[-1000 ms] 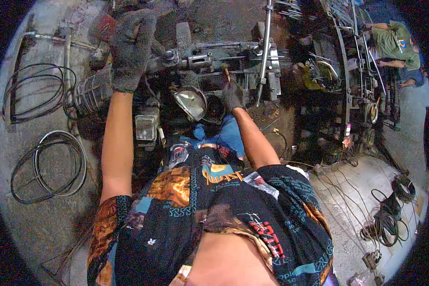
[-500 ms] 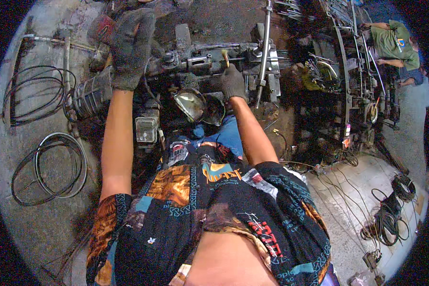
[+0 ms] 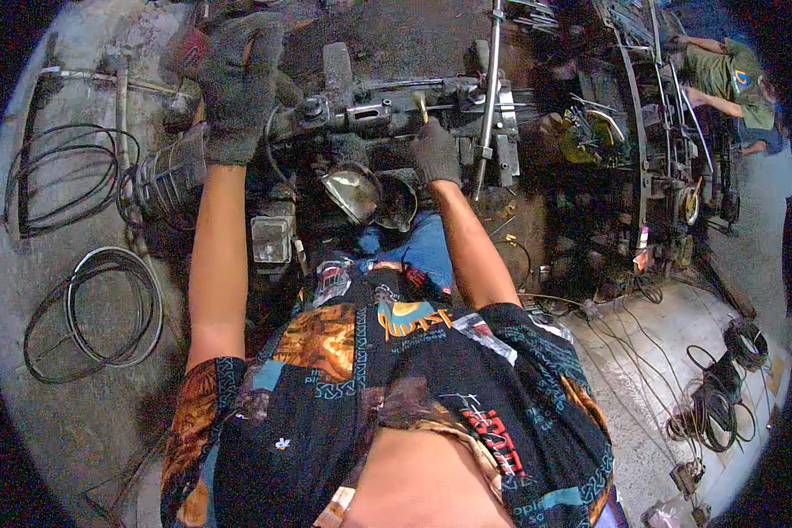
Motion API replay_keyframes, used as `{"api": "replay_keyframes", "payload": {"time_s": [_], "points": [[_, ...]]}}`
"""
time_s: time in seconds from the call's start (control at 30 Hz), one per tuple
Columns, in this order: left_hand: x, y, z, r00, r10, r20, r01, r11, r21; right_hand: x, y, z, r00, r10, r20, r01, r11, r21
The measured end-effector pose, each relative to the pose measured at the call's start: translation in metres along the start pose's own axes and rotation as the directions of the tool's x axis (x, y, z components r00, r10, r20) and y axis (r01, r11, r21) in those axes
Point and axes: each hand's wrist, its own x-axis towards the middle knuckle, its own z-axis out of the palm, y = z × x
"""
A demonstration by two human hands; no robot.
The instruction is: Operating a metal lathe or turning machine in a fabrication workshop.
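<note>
My left hand, in a dark grey work glove, lies over the left end of a greasy metal machine. Its fingers look curled round a part that the glove hides. My right hand, gloved the same way, grips a small brush by its thin handle. The brush's pale tip touches or hovers just over the machine's bed, right of a slotted metal cylinder; I cannot tell which. Two metal bowls sit below the machine, near my legs.
A long steel bar crosses the machine's right end. A ribbed motor stands at the left, beside coiled hoses on the floor. At the far right a person in a green shirt works by a metal rack. Cables lie lower right.
My right hand has shifted slightly, and the brush has tilted, its tip now a little higher and further right. My left hand stays at nearly the same place.
</note>
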Motion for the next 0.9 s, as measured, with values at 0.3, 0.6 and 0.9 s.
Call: {"api": "replay_keyframes", "payload": {"time_s": [0.3,0.6,0.9], "points": [[-0.004,0.000,-0.003,1.000,-0.010,-0.012,0.009,1.000,-0.002,-0.013,0.007,0.009,0.999,-0.028,0.038,0.026,0.999,0.033],[-0.010,0.005,-0.003,0.916,-0.394,0.080,0.395,0.843,-0.365,-0.008,0.023,0.016,0.992,0.079,0.098,-0.079,0.997,-0.008],[-0.006,0.001,-0.003,0.994,-0.111,-0.007,0.110,0.990,-0.087,0.016,0.003,0.006,0.999,-0.034,-0.028,0.032,0.995,-0.093]]}}
